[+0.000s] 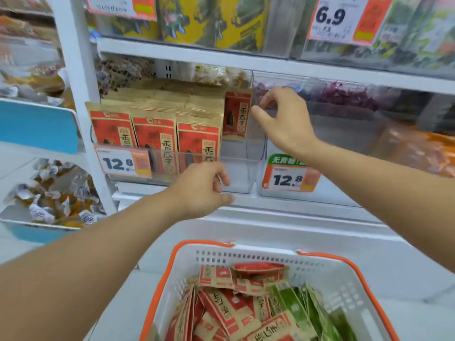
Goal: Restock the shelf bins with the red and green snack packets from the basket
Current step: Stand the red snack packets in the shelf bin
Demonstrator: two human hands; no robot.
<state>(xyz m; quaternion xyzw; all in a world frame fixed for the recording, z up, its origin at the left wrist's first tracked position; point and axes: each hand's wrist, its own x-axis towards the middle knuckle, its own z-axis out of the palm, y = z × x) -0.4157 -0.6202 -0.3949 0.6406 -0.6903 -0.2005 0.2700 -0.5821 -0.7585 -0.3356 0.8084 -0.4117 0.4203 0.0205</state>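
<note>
Rows of red snack packets stand upright in the left clear shelf bin, and a single red packet leans at the bin's right side. My right hand hovers just right of that packet, at the wall between the two bins, thumb and fingers slightly apart and holding nothing. My left hand is against the front of the left bin with fingers loosely curled and empty. The right clear bin looks bare at its front. Below, a white basket holds several red packets and green packets.
The basket has orange handles and sits in front of the white shelf ledge. Price tags reading 12.8 hang on both bin fronts. Yellow snack bags fill the shelf above. Blue bins of wrapped sweets stand to the left.
</note>
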